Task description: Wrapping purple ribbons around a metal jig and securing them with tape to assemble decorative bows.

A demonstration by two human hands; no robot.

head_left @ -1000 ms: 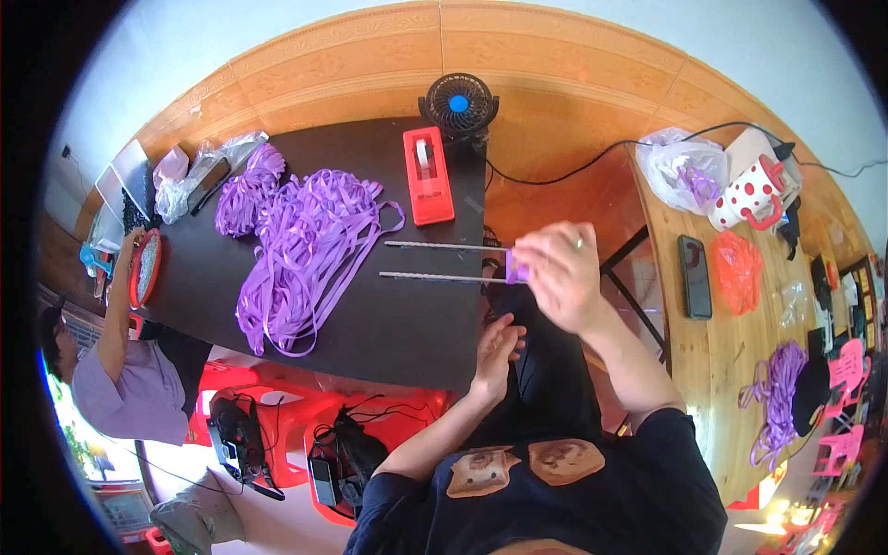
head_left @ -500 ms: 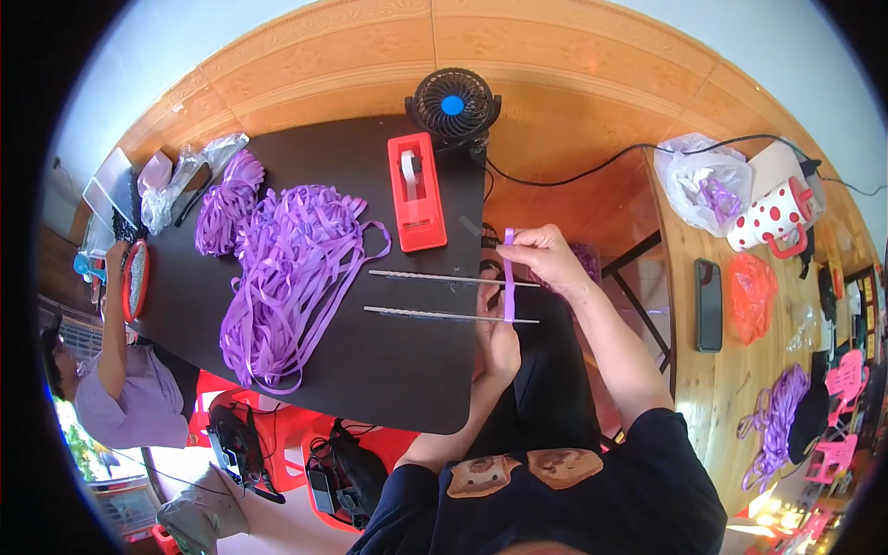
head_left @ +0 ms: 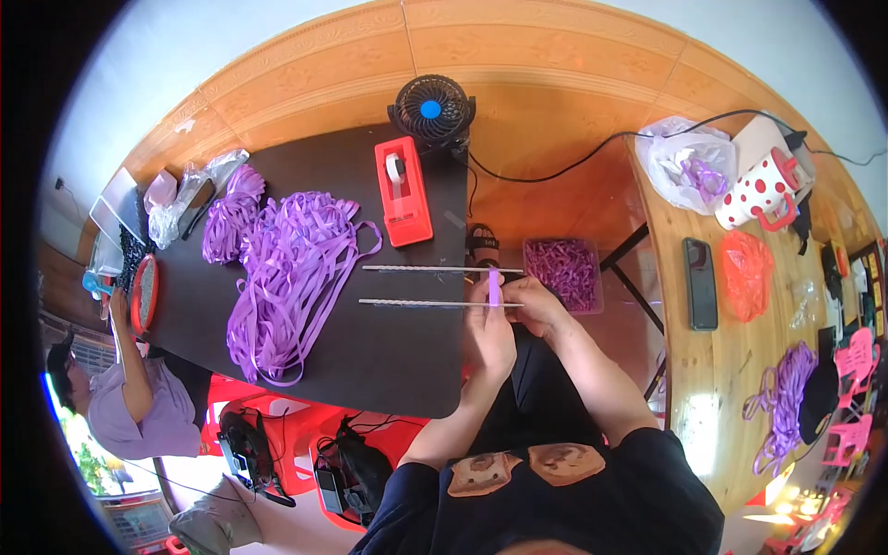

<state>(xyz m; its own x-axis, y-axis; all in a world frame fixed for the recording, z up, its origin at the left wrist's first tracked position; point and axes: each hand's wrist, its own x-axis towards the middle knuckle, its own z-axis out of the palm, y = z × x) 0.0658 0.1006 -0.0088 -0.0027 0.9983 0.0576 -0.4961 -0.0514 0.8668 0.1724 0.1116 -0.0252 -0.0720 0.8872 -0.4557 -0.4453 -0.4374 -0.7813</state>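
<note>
The right hand (head_left: 536, 307) has dropped toward six o'clock, beside the left hand (head_left: 490, 340), which pinches purple ribbon (head_left: 495, 289) crossing two metal rods (head_left: 416, 302) at its twelve o'clock, by the table (head_left: 388, 356); the right's grip I cannot tell.

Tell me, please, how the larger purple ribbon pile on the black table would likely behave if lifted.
The larger purple ribbon pile would probably droop, since its strands lie in slack folds. It might also snag or trail, as its loops overlap loosely.
</note>
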